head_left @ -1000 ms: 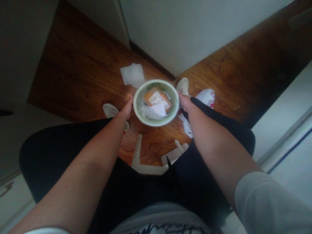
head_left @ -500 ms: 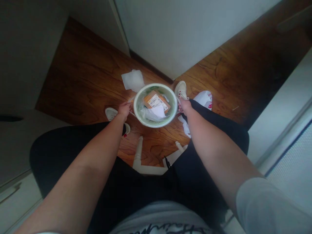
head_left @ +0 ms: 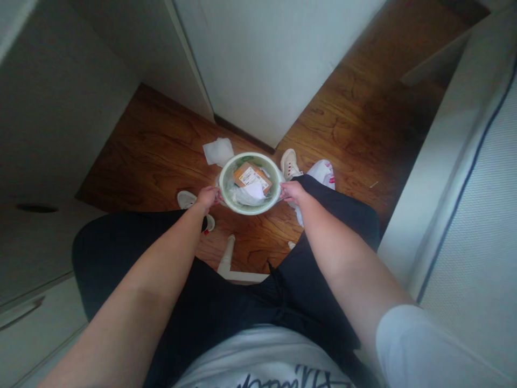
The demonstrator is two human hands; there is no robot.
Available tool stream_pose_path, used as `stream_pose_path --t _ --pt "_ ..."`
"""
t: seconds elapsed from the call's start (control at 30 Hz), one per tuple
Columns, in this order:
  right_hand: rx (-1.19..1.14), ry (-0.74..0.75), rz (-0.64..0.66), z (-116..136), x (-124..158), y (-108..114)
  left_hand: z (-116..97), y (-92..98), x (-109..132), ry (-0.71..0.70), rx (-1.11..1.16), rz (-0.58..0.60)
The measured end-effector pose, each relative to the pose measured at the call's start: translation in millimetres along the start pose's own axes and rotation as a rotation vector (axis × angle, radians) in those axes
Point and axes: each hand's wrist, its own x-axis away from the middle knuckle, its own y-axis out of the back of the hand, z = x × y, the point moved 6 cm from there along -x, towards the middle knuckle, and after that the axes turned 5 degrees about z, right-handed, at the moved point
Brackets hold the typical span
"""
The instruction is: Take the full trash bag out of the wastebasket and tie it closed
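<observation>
Left hand (head_left: pixel 207 198) and right hand (head_left: pixel 293 191) on opposite sides, fingers (head_left: pixel 283 189) clenched on rim of round plastic basket (head_left: pixel 250 211), center frame (cardboard box (head_left: pixel 250 175) inside), over wood floor (head_left: pixel 161 156), between white sneakers (head_left: pixel 289 164).

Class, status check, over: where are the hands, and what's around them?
Left hand, right hand gripping basket rim. Inside: labelled box, plastic. On floor nearby: white sheet, white bag.

The brown wooden floor (head_left: pixel 149 161) carried a white paper sheet (head_left: pixel 218 152) just beyond the left hand's fingers (head_left: pixel 210 193), and a white plastic bag (head_left: pixel 321 175) lay past the right hand's fingers (head_left: pixel 288 188).
</observation>
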Motion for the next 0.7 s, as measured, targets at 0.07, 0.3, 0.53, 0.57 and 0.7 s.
stream_pose_path --t 0.07,0.3,0.53,0.57,0.7 --pt "-0.019 0.035 -0.007 2.0 5.5 -4.5 -5.7 -1.2 1.0 -0.026 -0.011 0.004" --pt "-0.072 0.200 -0.005 13.1 22.6 -19.6 -7.5 -7.8 19.1 -0.006 -0.045 0.037" --pt "-0.004 0.257 0.128 14.9 38.4 -36.9 15.8 0.5 50.2 0.186 -0.185 0.159" --pt "0.011 0.258 0.148 15.0 40.0 -40.0 17.7 2.1 52.3 0.193 -0.197 0.165" --pt "0.071 0.259 0.190 15.2 47.8 -50.5 20.7 9.0 54.3 0.175 -0.230 0.138"
